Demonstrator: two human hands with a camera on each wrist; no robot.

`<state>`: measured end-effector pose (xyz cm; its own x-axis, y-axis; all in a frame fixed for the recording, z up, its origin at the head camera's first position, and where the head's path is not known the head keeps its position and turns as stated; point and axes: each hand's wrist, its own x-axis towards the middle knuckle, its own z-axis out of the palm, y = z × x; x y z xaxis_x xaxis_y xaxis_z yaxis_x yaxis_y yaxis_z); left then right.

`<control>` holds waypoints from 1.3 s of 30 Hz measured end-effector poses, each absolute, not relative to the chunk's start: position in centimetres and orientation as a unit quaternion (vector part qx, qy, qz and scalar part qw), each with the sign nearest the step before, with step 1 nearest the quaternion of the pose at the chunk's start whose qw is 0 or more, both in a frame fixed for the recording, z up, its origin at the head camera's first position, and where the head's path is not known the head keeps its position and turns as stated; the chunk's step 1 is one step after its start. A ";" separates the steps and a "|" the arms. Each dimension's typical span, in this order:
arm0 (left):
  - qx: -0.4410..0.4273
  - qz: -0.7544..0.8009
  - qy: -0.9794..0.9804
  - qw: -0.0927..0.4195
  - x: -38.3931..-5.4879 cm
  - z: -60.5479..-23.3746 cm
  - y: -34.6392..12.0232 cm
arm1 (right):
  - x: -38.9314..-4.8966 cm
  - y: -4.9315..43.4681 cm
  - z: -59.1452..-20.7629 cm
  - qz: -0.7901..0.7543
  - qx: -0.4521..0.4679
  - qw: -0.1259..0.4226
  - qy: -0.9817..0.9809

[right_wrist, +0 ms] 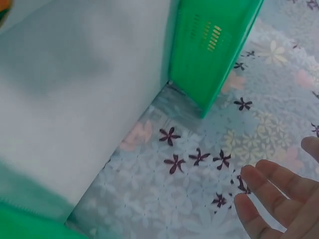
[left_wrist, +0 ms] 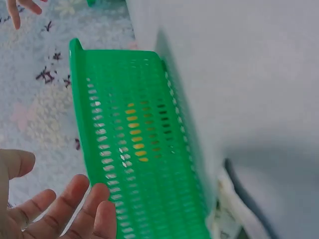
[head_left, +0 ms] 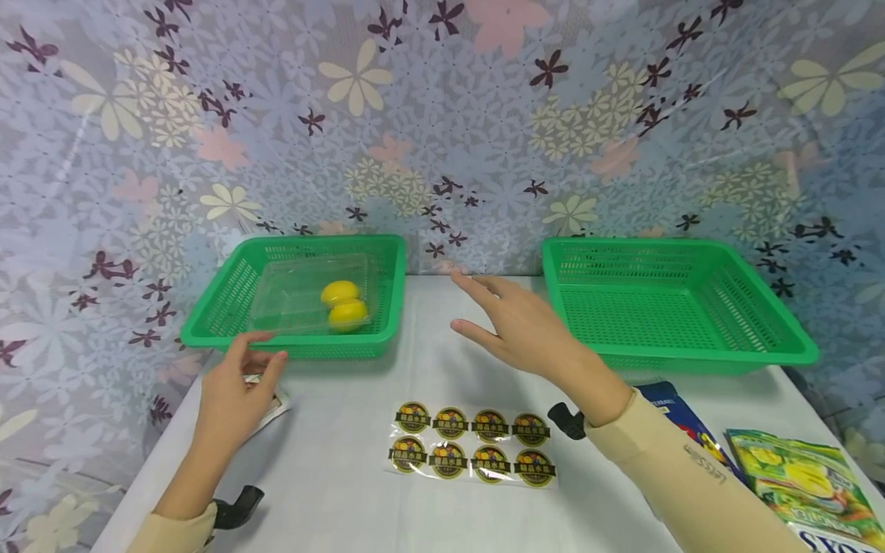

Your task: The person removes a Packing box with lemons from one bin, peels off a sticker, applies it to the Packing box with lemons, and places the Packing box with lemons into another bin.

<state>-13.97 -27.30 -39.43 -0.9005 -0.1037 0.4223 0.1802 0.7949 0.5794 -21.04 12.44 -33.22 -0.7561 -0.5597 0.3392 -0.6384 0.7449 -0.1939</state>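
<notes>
My left hand (head_left: 231,399) is at the near left corner of the left green basket (head_left: 339,349), thumb and fingers parted with nothing between them. In the left wrist view its fingers (left_wrist: 102,196) overlap the basket's rim. A clear plastic box (head_left: 290,288) lies tilted inside that basket, with two yellow lemons (head_left: 347,315) at its right end. Held over the table between the two baskets, my right hand (head_left: 525,330) has its fingers extended and holds nothing. The right green basket (head_left: 691,357) stands just beyond it, with only its mesh floor showing.
A sheet of round fruit stickers (head_left: 470,445) lies mid-table. At the right are a dark blue packet (head_left: 684,418) and a green-yellow packet (head_left: 802,476). A small packet (head_left: 276,407) is partly hidden behind my left hand. A flowered curtain (head_left: 470,138) hangs behind the table.
</notes>
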 end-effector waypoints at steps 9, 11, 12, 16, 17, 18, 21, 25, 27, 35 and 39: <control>0.092 -0.380 -0.909 0.147 -13.1 -40.7 -29.6 | -23.1 9.6 -32.7 0.218 0.305 0.053 -0.925; 0.115 -0.407 -0.899 0.114 -13.1 -40.9 -29.9 | -23.7 9.0 -32.8 0.227 0.304 0.040 -0.924; 0.125 -0.429 -0.889 0.097 -13.2 -41.1 -30.1 | -23.9 8.7 -32.8 0.230 0.303 0.033 -0.924; 0.146 -0.521 -0.840 0.033 -13.6 -41.7 -30.7 | -25.0 7.3 -32.9 0.238 0.306 0.018 -0.922; 0.144 -0.545 -0.826 0.016 -13.7 -41.8 -30.8 | -25.2 6.9 -32.9 0.242 0.308 0.014 -0.920; 0.142 -0.569 -0.810 -0.002 -13.8 -41.9 -31.0 | -25.5 6.6 -33.0 0.248 0.311 0.010 -0.917; 0.136 -0.630 -0.763 -0.044 -14.2 -42.1 -31.2 | -26.2 5.4 -33.3 0.266 0.321 -0.004 -0.909; 0.138 -0.699 -0.700 -0.058 -14.6 -42.2 -31.0 | -27.0 3.9 -33.6 0.291 0.320 -0.028 -0.901; 0.134 -0.719 -0.680 -0.056 -14.8 -42.2 -30.7 | -27.3 3.1 -33.7 0.301 0.314 -0.040 -0.899; 0.144 -0.765 -0.627 -0.042 -16.0 -41.6 -29.8 | -28.2 0.4 -33.7 0.363 0.292 -0.096 -0.880; 0.188 -0.796 -0.575 -0.005 -16.5 -41.1 -29.4 | -28.5 -0.5 -33.8 0.382 0.276 -0.114 -0.874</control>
